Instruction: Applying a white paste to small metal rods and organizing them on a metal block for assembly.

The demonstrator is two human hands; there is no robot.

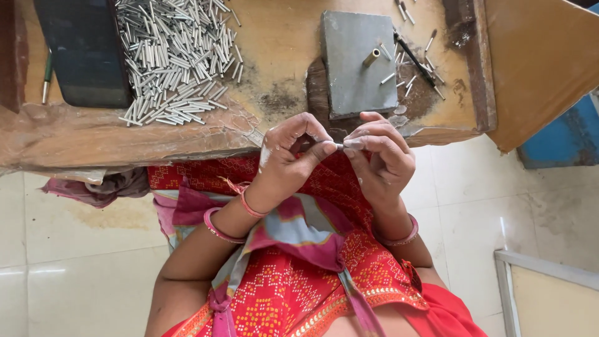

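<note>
Left hand (pixel 284 156): I saw it pinching one end of a small metal tube (pixel 337 146).
Right hand (pixel 380 153): pinched the other end, just off the bench (pixel 281 37) edge.
Handling: likely light, stiff, slippery; I judged fingertip grips best.

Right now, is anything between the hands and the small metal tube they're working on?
Nothing visible. The left hand and right hand both pinch the small silver metal tube directly at their fingertips, in front of the worn wooden bench. The heap of loose silver metal tubes and the grey stone block lie on the bench, apart from them.
</note>
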